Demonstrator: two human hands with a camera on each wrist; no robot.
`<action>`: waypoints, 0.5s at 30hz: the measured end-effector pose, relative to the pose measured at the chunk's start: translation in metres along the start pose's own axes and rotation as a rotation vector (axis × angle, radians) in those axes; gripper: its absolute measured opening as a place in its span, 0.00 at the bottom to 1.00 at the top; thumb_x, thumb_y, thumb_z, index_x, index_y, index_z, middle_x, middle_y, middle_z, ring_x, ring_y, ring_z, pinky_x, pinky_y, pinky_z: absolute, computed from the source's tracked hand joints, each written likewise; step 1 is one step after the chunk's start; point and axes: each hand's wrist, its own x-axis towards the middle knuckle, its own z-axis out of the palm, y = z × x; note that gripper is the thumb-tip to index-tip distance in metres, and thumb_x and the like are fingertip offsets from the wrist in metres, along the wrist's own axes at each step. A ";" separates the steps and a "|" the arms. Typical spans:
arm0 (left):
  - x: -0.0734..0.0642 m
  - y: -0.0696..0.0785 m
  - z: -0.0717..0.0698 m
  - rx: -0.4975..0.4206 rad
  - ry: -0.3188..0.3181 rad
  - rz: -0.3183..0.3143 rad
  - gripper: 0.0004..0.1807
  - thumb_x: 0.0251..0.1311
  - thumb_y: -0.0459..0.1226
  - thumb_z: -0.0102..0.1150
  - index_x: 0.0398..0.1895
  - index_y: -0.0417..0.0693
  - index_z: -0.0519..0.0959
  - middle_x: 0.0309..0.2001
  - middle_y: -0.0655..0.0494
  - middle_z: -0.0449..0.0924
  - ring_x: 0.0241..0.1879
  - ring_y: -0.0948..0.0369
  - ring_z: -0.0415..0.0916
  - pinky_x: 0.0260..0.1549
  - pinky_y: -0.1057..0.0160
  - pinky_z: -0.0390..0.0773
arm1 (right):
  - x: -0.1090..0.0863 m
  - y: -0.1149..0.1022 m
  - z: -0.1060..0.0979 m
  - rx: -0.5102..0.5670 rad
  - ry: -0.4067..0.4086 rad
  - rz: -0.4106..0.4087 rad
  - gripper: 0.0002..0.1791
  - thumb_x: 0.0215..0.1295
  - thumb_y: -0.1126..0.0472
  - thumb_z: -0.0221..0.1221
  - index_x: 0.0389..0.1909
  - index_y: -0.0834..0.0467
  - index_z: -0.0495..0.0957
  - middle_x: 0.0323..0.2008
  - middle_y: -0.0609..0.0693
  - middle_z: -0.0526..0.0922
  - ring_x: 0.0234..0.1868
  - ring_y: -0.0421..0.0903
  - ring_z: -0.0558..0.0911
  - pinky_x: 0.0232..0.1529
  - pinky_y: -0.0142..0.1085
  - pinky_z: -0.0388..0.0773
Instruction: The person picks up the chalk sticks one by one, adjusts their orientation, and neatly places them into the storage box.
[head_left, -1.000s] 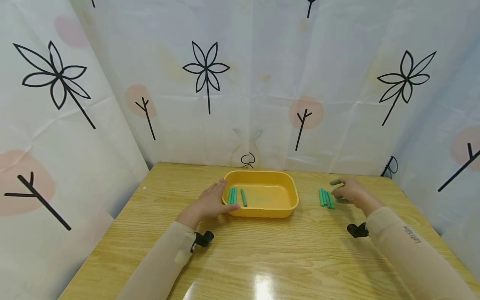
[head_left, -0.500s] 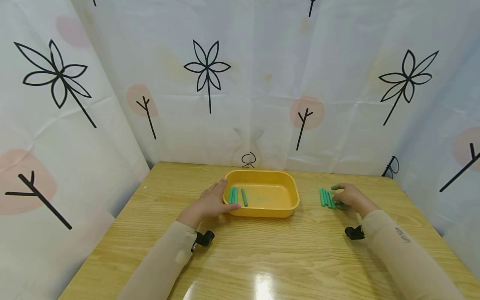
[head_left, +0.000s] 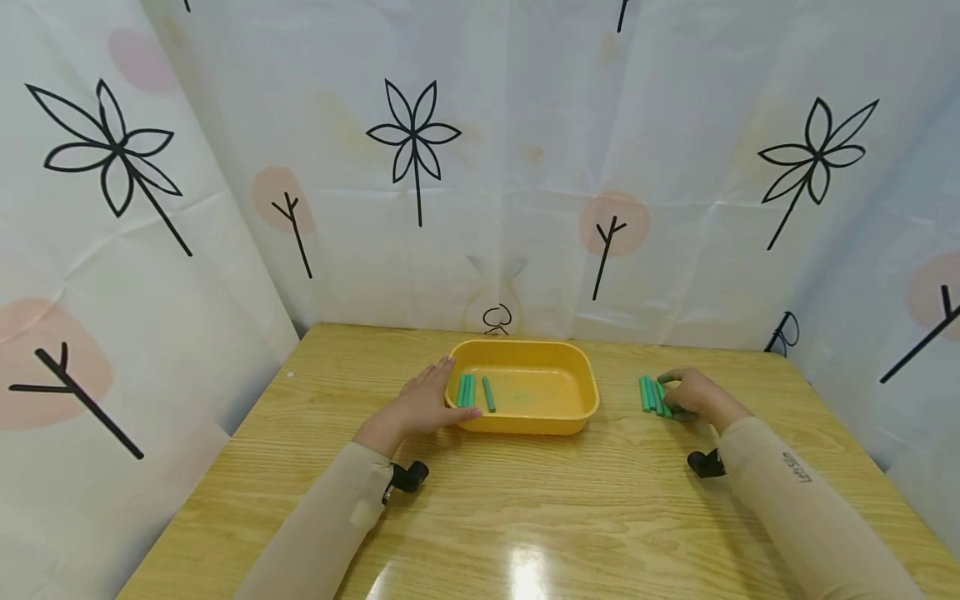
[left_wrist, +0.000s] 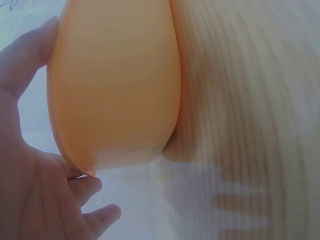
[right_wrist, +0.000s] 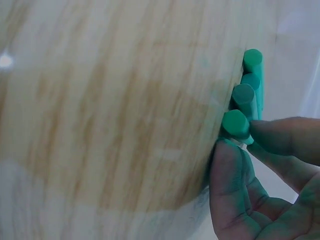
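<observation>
A yellow plastic tray (head_left: pixel 525 423) stands on the table, with several green chalk sticks (head_left: pixel 489 395) lying at its left end. My left hand (head_left: pixel 423 402) holds the tray's left front corner, thumb along the front rim and fingers at the left side. To the right of the tray, more green chalk sticks (head_left: pixel 651 394) lie side by side in a short row. My right hand (head_left: pixel 701 396) is at the right end of that row. In the right wrist view, its green-smudged thumb and finger pinch the end chalk stick (right_wrist: pixel 235 124), which is still among the others.
The wooden table (head_left: pixel 480 508) ends at a white patterned cloth (head_left: pixel 540 167) hanging behind and at both sides. A thin black wire-like object (head_left: pixel 782 333) shows at the back right corner. Bare tabletop lies between the tray and the chalk row.
My right hand has moved slightly left and down onto the end chalk stick, and its fingers have closed in around it. The left hand and the tray stay where they were.
</observation>
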 end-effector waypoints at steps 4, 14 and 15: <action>0.000 0.000 -0.001 0.010 -0.006 0.000 0.63 0.57 0.71 0.56 0.81 0.43 0.41 0.81 0.46 0.38 0.78 0.43 0.40 0.72 0.39 0.44 | 0.001 -0.001 -0.001 -0.053 -0.016 -0.008 0.35 0.64 0.74 0.53 0.71 0.76 0.55 0.61 0.80 0.61 0.21 0.43 0.70 0.30 0.38 0.76; 0.002 -0.002 0.001 0.016 -0.008 -0.008 0.64 0.56 0.72 0.55 0.81 0.45 0.40 0.81 0.47 0.38 0.78 0.44 0.39 0.73 0.40 0.44 | -0.005 -0.005 -0.003 -0.063 -0.020 -0.003 0.37 0.61 0.72 0.58 0.69 0.78 0.56 0.50 0.76 0.70 0.24 0.45 0.74 0.31 0.39 0.78; 0.002 -0.002 0.002 0.018 -0.006 -0.005 0.64 0.56 0.72 0.55 0.81 0.44 0.40 0.81 0.47 0.38 0.78 0.44 0.39 0.73 0.39 0.44 | -0.007 -0.006 -0.004 -0.046 -0.022 0.006 0.37 0.61 0.72 0.58 0.70 0.77 0.56 0.47 0.73 0.72 0.25 0.46 0.75 0.31 0.40 0.78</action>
